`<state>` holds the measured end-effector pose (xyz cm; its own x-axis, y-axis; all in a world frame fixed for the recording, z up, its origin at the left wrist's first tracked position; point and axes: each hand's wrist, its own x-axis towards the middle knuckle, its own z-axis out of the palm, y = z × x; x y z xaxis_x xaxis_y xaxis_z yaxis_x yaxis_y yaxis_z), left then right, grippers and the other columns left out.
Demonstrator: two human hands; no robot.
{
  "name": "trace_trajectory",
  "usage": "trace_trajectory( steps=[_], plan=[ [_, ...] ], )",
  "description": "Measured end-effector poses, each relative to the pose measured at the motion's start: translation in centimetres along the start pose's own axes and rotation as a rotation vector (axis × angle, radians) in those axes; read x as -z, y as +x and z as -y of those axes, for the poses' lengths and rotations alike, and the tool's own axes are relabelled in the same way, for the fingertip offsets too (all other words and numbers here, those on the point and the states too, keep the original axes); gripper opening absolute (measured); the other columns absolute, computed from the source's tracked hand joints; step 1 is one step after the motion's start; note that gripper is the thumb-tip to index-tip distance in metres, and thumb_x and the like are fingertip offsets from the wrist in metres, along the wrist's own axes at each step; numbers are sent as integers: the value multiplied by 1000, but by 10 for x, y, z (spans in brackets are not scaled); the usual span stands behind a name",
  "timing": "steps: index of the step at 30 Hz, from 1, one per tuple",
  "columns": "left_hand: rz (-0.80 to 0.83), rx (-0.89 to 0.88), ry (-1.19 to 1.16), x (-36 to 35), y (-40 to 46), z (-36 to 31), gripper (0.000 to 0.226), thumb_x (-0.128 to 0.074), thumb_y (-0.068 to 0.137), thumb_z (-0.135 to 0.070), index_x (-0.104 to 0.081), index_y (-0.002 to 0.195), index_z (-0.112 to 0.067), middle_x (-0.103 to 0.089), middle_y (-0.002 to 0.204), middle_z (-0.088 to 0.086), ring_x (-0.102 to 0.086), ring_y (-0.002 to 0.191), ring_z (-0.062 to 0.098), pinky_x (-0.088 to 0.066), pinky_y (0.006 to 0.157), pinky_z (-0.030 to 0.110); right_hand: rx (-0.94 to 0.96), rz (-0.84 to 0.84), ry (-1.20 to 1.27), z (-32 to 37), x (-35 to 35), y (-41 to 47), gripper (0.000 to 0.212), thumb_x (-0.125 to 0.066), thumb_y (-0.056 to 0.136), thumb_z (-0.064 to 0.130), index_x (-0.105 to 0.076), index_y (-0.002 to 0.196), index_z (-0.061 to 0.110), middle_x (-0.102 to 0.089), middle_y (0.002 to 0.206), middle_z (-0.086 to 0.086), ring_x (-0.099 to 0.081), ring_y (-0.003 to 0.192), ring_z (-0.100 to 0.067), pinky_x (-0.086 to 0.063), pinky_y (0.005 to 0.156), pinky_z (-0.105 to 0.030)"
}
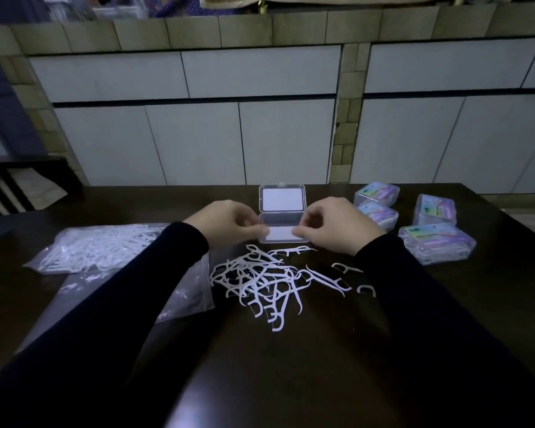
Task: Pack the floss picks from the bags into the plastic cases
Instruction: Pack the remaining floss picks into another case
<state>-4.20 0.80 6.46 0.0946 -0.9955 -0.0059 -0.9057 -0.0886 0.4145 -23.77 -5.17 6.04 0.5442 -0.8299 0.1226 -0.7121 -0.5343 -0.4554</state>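
A clear plastic case [282, 218] lies open on the dark table, its lid folded back with a white card inside. My left hand [229, 222] and my right hand [334, 225] pinch the two ends of a white stack of floss picks [280, 233] resting in the case's near half. A loose heap of white floss picks [266, 279] is spread just in front of the case. A clear bag full of floss picks [96, 251] lies at the left, partly hidden by my left sleeve.
Several closed, filled cases with colourful labels [434, 242] sit at the right. An emptied clear bag [186, 291] lies under my left forearm. A tiled wall stands beyond the table's far edge [414, 185]. A dark chair [10, 183] is at the far left.
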Motion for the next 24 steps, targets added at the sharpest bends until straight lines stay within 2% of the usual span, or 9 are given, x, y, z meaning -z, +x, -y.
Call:
trace_trajectory(
  steps=[2, 4, 7, 10, 13, 17, 20, 22, 24],
  plan=[
    [245, 53, 57, 12, -16, 0, 75, -70, 62, -66, -56, 128, -32, -59, 122, -12, -56, 109, 11, -42, 93, 28, 73, 145, 1, 11, -1, -7, 23, -72, 81, 46, -71, 95, 28, -66, 98, 12, -55, 81, -2, -38, 62, -17],
    [365, 136, 151, 18, -26, 3, 101, -77, 52, -63, -42, 141, -32, -52, 135, -11, -50, 121, 16, -38, 103, 33, 82, 279, -31, 20, -5, -12, 52, -77, 69, 54, -68, 114, 29, -63, 116, 13, -55, 98, -2, -42, 76, -21],
    [390, 136, 322, 12, -34, 4, 94, -83, 59, -55, -44, 140, -27, -56, 133, -8, -53, 118, 16, -42, 101, 33, 82, 375, -151, 30, -15, -15, 91, -79, 59, 63, -51, 138, 26, -50, 139, 8, -47, 125, -12, -42, 94, -30],
    [345, 57, 334, 6, -35, 8, 63, -81, 61, -56, -64, 117, -32, -68, 109, -9, -62, 100, 15, -51, 89, 35, 79, 399, -263, 33, -22, -15, 109, -76, 55, 71, -37, 146, 26, -38, 147, 5, -42, 130, -18, -43, 99, -35],
    [305, 14, 279, 2, -37, 9, 49, -77, 70, -53, -66, 114, -36, -67, 105, -8, -61, 96, 14, -50, 87, 33, 72, 411, -282, 30, -21, -14, 100, -75, 60, 69, -42, 144, 24, -45, 142, 5, -47, 124, -15, -45, 95, -31],
    [212, -39, 228, -4, -37, 11, 38, -70, 82, -44, -65, 119, -36, -66, 102, -9, -59, 93, 9, -46, 82, 23, 47, 405, -251, 22, -14, -11, 64, -74, 77, 50, -55, 134, 27, -59, 129, 7, -55, 107, -9, -43, 81, -23],
    [167, -78, 250, -4, -36, 11, 31, -65, 87, -41, -68, 116, -33, -64, 103, -8, -59, 95, 10, -46, 82, 24, 49, 368, -214, 17, -11, -10, 48, -71, 83, 41, -59, 128, 30, -62, 124, 8, -54, 100, -6, -43, 81, -21],
    [173, -99, 262, -2, -35, 11, 35, -65, 86, -44, -67, 118, -32, -62, 109, -9, -57, 99, 11, -43, 82, 23, 34, 363, -182, 15, -7, -10, 56, -74, 78, 47, -59, 129, 31, -59, 127, 9, -54, 109, -9, -45, 90, -26],
    [237, -74, 249, 0, -36, 12, 48, -71, 79, -49, -62, 124, -34, -59, 115, -12, -54, 100, 9, -43, 86, 25, 12, 411, -186, 15, -1, -13, 74, -81, 67, 50, -53, 134, 32, -54, 133, 10, -50, 121, -12, -43, 100, -33]
  ],
)
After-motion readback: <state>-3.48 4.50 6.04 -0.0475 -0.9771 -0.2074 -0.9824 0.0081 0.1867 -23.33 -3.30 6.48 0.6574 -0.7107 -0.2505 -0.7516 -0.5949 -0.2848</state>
